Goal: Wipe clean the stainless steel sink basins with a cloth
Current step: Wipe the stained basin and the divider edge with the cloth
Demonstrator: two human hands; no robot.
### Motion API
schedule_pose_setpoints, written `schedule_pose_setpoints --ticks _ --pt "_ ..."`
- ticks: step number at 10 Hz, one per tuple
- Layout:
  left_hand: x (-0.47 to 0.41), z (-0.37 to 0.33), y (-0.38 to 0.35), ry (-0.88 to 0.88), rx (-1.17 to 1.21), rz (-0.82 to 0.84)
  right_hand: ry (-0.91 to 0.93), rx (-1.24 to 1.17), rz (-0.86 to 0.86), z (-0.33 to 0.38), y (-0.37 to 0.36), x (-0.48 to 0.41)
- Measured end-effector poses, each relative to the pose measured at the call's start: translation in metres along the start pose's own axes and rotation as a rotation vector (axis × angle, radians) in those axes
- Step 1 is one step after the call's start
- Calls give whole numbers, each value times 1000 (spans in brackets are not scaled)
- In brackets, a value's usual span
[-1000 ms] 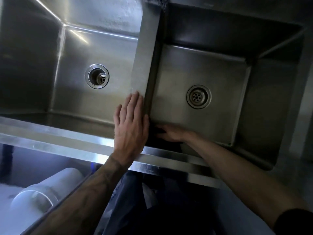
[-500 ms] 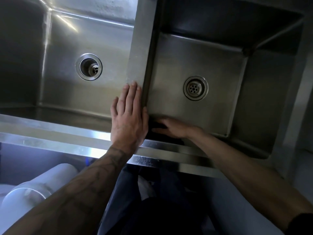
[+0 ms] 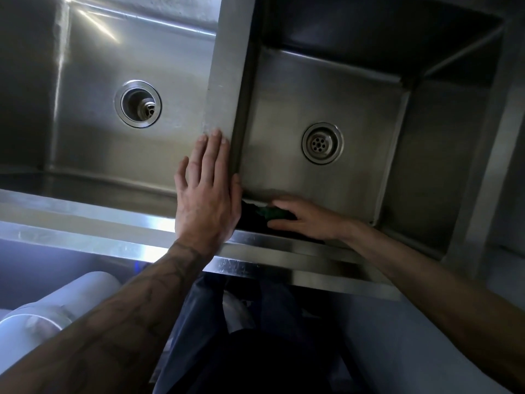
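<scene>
Where the steel divider (image 3: 224, 81) splits the double sink, seen from above: left hand (image 3: 206, 191) laid flat on the divider's near end, fingers straight and close together, palm down, gripping nothing. To the right of the divider, down in the right basin (image 3: 355, 109), right hand (image 3: 301, 216) pressed against the near wall at the bottom corner, fingers curled over a dark cloth (image 3: 272, 213) with a greenish patch, holding it to the steel. Cloth bunched just beside the divider's base, mostly hidden under the hand and in shadow. Farther right of the divider, round strainer drain (image 3: 322, 143) in the middle of the right basin floor, well clear of the cloth. Left of the divider, the left basin (image 3: 99, 166), with an open drain (image 3: 138, 103) in its floor. Nearer than the divider, the bright front rim (image 3: 85, 226) running across. Below and left of that, something pale and rounded (image 3: 51, 305), too blurred to tell what.
</scene>
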State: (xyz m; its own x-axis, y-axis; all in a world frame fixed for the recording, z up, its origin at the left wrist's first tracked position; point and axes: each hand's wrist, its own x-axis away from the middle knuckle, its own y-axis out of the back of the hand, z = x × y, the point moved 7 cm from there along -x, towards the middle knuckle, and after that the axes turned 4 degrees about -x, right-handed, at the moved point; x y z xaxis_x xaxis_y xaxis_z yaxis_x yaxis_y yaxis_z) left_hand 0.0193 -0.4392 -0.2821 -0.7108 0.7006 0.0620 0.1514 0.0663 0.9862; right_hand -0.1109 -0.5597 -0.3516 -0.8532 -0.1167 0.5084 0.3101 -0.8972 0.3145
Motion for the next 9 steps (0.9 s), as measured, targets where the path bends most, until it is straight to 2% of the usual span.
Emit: schedule_pose_setpoints --ticks 2,3,4,6,7,9 --pt "0 -1 1 0 -10 -6 -49 -36 36 -30 -8 -9" --pt "-1 0 1 3 -7 -9 -41 -55 -11 -6 3 1" --pt "-1 0 0 4 -4 -5 -6 -83 11 4 5 10" --pt "0 0 0 -2 -15 -10 -46 -45 42 -38 -2 5" --pt "0 -1 1 -10 -11 -19 -50 -64 -16 -11 10 18" --pt "0 -1 1 -11 -19 -10 -49 -8 42 -39 4 13"
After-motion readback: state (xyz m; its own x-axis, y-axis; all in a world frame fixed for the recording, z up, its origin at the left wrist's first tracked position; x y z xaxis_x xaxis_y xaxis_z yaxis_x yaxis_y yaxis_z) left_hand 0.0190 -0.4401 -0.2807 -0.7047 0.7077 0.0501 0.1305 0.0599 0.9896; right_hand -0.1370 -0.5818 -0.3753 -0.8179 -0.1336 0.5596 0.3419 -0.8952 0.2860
